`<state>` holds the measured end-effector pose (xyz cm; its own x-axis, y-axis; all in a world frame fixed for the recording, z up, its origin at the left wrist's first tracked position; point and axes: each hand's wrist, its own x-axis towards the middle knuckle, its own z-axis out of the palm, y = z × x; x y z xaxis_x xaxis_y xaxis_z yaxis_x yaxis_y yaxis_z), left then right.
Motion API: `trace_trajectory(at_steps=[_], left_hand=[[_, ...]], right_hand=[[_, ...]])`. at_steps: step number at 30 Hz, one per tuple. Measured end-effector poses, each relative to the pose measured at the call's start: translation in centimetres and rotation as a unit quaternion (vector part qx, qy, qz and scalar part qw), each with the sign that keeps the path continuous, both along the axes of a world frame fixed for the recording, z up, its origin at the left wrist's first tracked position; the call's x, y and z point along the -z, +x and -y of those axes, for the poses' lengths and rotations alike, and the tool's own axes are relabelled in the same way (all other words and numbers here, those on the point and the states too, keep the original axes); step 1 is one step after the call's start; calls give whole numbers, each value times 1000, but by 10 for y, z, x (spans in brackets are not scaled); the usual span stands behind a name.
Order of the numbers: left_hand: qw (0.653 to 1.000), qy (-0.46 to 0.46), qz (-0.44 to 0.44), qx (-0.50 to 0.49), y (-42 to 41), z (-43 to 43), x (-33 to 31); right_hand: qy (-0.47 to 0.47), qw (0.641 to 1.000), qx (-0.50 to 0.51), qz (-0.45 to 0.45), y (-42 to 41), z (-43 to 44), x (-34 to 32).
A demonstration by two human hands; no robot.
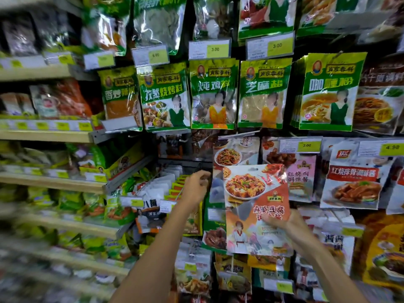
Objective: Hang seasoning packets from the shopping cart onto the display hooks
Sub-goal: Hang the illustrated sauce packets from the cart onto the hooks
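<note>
Right hand (282, 221) grips the glossy orange-and-white plastic seasoning packet (255, 206) printed with a red tofu dish, fingers curled over its front at the lower right edge. The packet is held upright in front of the hanging display, low of centre, overlapping the packets hung behind it, its punched top hole visible. Whether it is on a hook I cannot tell.

Left hand (196, 186) is raised just beside the packet's upper left corner with fingers curled inward (a thin dark hook seems to be at the fingertips, too blurred to confirm). Cannot tell if it pinches anything.

Above hangs a row of green plastic spice packets (213, 92) with white and yellow lettering, side by side. White-and-yellow price tags (215, 49) sit over them. To the right is a white-and-red sauce packet (354, 182) showing braised ribs. The wooden-edged store shelves (43, 136) on the left are motion-blurred.
</note>
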<state>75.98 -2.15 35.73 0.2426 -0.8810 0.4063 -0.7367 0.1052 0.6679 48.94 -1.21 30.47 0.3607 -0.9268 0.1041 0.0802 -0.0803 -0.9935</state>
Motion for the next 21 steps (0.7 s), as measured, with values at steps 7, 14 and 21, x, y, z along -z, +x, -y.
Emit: trace_trajectory(at_steps=[7,14,21], left_hand=[[981,-175,49,-61,75,-51,-36],[927,-341,142,-59,125,-55,-156],[842,-459,270,-84,145,-21,-227]], right_hand=[[-15,999,-35,3,97,8,1],[-24,998,-41,28,190,27,-25],[-28,999,6,28,234,51,-44]])
